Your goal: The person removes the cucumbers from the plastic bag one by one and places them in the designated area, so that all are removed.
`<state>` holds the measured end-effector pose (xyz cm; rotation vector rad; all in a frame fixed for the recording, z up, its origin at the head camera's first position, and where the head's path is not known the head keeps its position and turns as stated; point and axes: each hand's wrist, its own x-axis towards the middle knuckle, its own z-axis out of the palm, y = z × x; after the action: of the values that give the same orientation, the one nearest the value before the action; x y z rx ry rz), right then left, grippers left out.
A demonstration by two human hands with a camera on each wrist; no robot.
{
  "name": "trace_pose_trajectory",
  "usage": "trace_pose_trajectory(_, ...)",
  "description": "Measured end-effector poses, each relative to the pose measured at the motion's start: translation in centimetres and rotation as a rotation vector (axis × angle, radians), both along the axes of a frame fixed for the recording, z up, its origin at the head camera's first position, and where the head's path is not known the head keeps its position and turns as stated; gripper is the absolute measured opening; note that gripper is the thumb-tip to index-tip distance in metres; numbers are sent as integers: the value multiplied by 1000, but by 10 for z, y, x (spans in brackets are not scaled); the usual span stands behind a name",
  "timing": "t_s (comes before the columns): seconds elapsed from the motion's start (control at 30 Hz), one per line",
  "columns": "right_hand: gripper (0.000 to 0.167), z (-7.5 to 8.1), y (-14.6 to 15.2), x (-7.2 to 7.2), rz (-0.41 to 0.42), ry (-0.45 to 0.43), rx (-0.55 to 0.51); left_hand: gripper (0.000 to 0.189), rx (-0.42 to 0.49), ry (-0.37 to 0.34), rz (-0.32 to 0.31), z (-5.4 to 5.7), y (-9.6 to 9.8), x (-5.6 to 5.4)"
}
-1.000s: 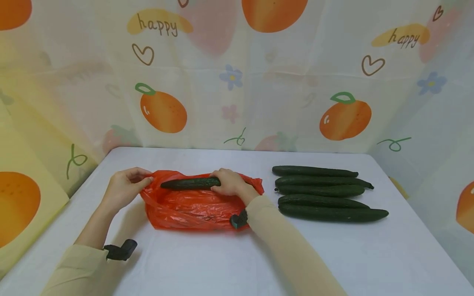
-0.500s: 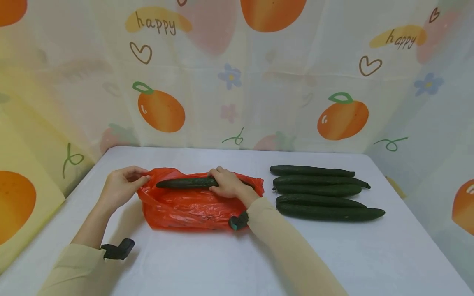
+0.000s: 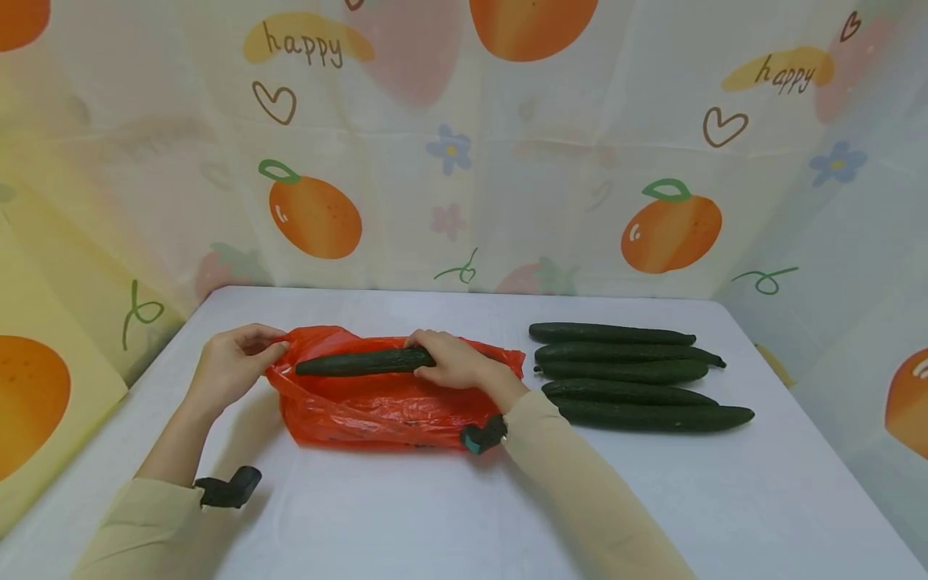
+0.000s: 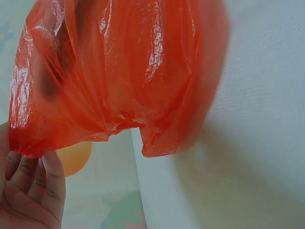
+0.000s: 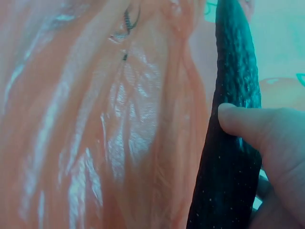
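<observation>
A crinkled red plastic bag [image 3: 362,415] lies on the table in the head view, its mouth gaping along the top. My left hand [image 3: 230,369] pinches the bag's left corner between thumb and fingers; the left wrist view shows those fingertips [image 4: 53,164] under the gathered film. A dark green cucumber [image 3: 355,362] lies lengthwise at the bag's mouth, its left tip near that corner. My right hand [image 3: 460,364] grips the cucumber toward its right end, which the hand hides. In the right wrist view the thumb [image 5: 243,119] presses on the cucumber's bumpy skin beside the bag.
Several more cucumbers [image 3: 627,372] lie side by side on the right of the white-covered table [image 3: 377,524], just beyond the bag. A patterned cloth [image 3: 464,161] hangs behind the table's back edge. Dark wrist mounts [image 3: 230,487] sit on both sleeves.
The held cucumber has shifted slightly left within the bag's mouth, and the right wrist has swung a little to the right. My left hand keeps its pinch on the bag.
</observation>
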<state>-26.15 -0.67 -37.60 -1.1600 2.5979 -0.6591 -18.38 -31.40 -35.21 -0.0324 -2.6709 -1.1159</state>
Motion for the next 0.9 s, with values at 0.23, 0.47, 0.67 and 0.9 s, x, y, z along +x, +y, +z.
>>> trace_pose_trajectory(0.23,38,7,7,4,44,-24,-66,26,-10,-28,16,1,1,0)
trace_pose_trajectory(0.47,37,19,7,12,102,18,-120,27,-22,-28,12,2,3,1)
trace_pose_trajectory(0.67,39,27,5,21,146,42,-157,27,-43,-29,10,5,5,2)
trace_pose_trajectory(0.9,40,40,2,33,206,103,-217,30,-38,-56,12,4,6,0)
